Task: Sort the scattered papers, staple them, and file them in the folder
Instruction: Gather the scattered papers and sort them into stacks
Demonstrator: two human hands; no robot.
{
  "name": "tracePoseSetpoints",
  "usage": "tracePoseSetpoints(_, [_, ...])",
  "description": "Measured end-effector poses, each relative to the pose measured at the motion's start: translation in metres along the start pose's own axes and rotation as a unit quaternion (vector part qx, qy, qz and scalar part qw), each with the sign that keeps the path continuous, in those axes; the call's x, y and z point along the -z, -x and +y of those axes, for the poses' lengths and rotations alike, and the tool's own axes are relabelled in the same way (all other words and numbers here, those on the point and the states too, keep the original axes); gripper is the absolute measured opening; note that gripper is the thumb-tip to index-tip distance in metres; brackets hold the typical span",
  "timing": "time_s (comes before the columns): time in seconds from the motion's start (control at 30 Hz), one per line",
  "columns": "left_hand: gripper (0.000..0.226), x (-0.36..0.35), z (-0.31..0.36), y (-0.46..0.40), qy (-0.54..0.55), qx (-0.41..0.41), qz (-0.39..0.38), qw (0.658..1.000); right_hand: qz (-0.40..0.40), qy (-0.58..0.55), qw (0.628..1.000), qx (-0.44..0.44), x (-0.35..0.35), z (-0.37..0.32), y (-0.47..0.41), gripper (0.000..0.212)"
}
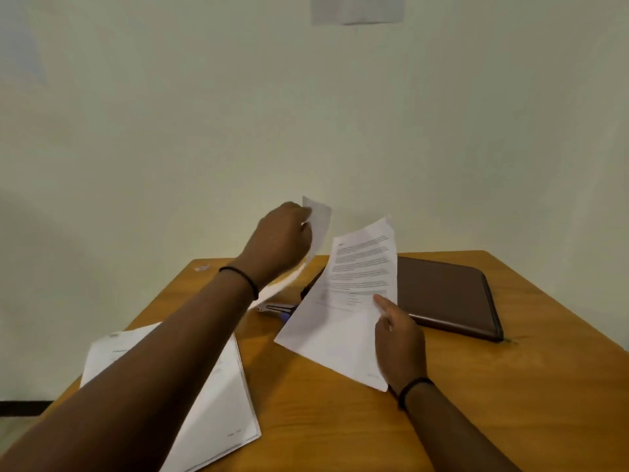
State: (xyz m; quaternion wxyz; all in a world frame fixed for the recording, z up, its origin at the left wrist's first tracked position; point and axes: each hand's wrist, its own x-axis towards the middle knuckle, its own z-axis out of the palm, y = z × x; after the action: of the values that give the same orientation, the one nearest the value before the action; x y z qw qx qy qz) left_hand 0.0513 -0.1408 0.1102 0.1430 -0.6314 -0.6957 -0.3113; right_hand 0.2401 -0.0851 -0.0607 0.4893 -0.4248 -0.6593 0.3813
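Observation:
My left hand [279, 240] is raised above the far part of the table and grips a bent white sheet [318, 221] that curls down under the wrist. My right hand [398, 338] pinches a printed page [350, 294] by its lower right edge and holds it tilted up over the table's middle. A stack of white papers [221, 396] lies at the near left, partly under my left forearm. A brown folder [446, 294] lies shut at the far right. A stapler [277, 308], mostly hidden, peeks out between the two held sheets.
The wooden table [340, 420] stands against a pale wall. A small scrap [202, 267] lies near its far left corner. A dark object [308, 289] shows behind the held page. A paper notice [357, 8] hangs high on the wall.

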Motion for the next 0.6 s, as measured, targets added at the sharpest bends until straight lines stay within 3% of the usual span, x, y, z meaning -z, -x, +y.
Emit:
tracePoseSetpoints(0.1, [0.026, 0.009, 0.039, -0.002, 0.183, 0.094, -0.073, 0.976, -0.018, -0.052, 0.998, -0.011, 0.004, -0.013, 0.016, 0.047])
tracePoseSetpoints(0.2, [0.025, -0.001, 0.067, 0.0, 0.362, 0.203, -0.136, 0.9, -0.022, -0.088, 0.995, -0.038, 0.013, -0.021, 0.029, 0.045])
tracePoseSetpoints(0.3, [0.032, -0.024, 0.084, 0.015, 0.429, 0.242, -0.196, 0.848, -0.045, -0.174, 0.98, -0.087, 0.028, -0.026, 0.038, 0.025])
tracePoseSetpoints(0.33, [0.037, -0.033, 0.084, 0.02, 0.444, 0.254, -0.21, 0.833, -0.051, -0.196, 0.974, -0.101, 0.032, -0.028, 0.039, 0.028])
tracePoseSetpoints(0.37, [0.041, -0.04, 0.088, 0.024, 0.455, 0.266, -0.223, 0.82, -0.056, -0.2, 0.973, -0.104, 0.037, -0.03, 0.04, 0.031])
tracePoseSetpoints(0.43, [0.048, -0.05, 0.091, 0.029, 0.472, 0.284, -0.245, 0.798, -0.052, -0.155, 0.981, -0.099, 0.043, -0.031, 0.04, 0.015])
tracePoseSetpoints(0.47, [0.049, -0.054, 0.091, 0.03, 0.476, 0.285, -0.248, 0.794, -0.05, -0.127, 0.986, -0.092, 0.044, -0.031, 0.04, 0.007])
tracePoseSetpoints(0.5, [0.05, -0.057, 0.091, 0.03, 0.471, 0.277, -0.247, 0.801, -0.044, -0.107, 0.989, -0.09, 0.046, -0.029, 0.038, 0.017])
tracePoseSetpoints(0.6, [0.028, -0.061, 0.084, 0.034, 0.372, 0.227, -0.176, 0.883, -0.024, -0.152, 0.981, -0.118, 0.052, -0.023, 0.035, 0.042])
